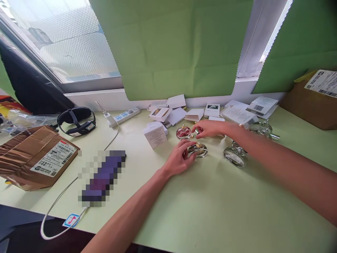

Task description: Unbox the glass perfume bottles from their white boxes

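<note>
My left hand [178,160] rests on the pale green table [205,207], its fingers closed around a small round glass bottle with a gold top [198,150]. My right hand [207,128] reaches in from the right, and its fingertips pinch a small object just above that bottle, too small to identify. A second round bottle with red contents [183,132] stands just left of my right hand. A white carton [155,135] stands further left.
Clear glass bottles [235,156] [262,128] lie under my right forearm. Small white boxes and leaflets [238,114] are scattered along the wall. A power strip [125,115], a headset [77,121], a torn cardboard parcel [31,158], a white cable [56,205] and a brown box [310,102] surround the area.
</note>
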A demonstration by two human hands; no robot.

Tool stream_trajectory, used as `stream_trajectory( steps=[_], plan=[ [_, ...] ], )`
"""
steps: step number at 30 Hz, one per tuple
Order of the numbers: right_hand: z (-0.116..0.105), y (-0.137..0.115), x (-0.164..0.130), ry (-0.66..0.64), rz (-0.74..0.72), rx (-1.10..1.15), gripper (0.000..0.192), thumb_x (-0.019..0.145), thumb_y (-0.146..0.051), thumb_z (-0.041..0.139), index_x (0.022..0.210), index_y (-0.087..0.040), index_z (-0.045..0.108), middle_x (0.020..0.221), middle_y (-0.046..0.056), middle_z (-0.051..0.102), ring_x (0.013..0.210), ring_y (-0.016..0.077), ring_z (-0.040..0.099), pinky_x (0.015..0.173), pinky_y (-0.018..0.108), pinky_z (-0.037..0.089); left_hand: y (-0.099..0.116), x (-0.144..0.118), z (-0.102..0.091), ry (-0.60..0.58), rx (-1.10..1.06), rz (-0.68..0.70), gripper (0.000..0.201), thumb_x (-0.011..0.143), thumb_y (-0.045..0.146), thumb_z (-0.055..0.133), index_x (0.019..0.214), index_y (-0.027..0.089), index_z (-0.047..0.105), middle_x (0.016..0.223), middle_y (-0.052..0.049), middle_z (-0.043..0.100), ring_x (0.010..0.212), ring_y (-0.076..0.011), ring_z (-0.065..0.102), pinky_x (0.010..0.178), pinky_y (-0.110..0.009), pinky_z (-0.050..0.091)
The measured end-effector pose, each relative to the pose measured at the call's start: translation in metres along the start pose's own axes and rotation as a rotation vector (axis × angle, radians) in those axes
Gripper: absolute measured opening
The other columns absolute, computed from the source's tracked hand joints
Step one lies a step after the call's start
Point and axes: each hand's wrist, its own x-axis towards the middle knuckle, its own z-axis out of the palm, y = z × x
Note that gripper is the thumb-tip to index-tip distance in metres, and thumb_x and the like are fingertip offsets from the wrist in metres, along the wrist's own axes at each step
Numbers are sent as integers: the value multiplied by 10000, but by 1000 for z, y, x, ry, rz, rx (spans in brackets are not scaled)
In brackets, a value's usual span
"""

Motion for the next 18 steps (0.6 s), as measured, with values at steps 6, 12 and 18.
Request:
stream_trajectory(
  steps=[6, 12, 18],
  plan=[
    [2, -3, 13, -63, 49, -119, 355, 970, -359, 620, 1278, -183, 607, 1289, 95, 630, 1074, 230, 652, 900, 454, 561, 0, 0, -1, -20, -15, -6, 321, 912, 293, 616, 1216, 194, 626, 1213, -95, 624, 568, -49, 470, 589, -243, 468],
    [7, 5, 3, -121, 53, -144, 328, 970, -356, 620, 1246, -180, 625, 1259, 90, 646, 1050, 221, 659, 887, 442, 565, 2, 0, -1, -36, -13, -16, 333, 921, 315, 600, 1231, 193, 620, 1198, -92, 618, 577, -55, 481, 613, -251, 485],
    [-31, 29, -14, 36, 40, -80, 300, 909, -358, 633, 1180, -237, 679, 1155, 69, 724, 967, 233, 683, 781, 307, 500, 0, -1, -1, -42, -1, -24, 341, 926, 328, 586, 1243, 203, 603, 1227, -88, 604, 575, -54, 469, 613, -252, 491]
  ],
)
